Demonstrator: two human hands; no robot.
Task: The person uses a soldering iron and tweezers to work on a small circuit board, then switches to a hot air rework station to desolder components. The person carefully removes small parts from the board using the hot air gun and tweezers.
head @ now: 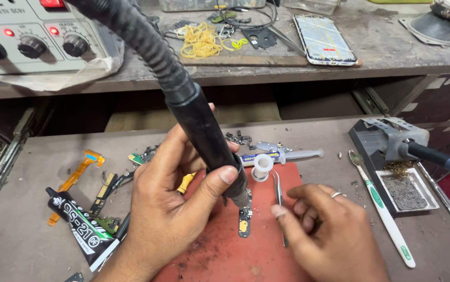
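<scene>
In the head view, I am gripping the black hot-air handpiece (pixel 204 130) in my left hand (pixel 170 209), fingers wrapped tight around its barrel at frame centre, and aiming its nozzle down at the small circuit board (pixel 244 219) lying on the red mat (pixel 225 256), lower middle. My right hand (pixel 329 235) is pinching the tweezers (pixel 278 196) just right of the board, fingers closed on them. I judge the heating to be underway: the board is lying flat, nothing lifted off yet, and the flux syringe (pixel 287 154) is resting above the mat.
</scene>
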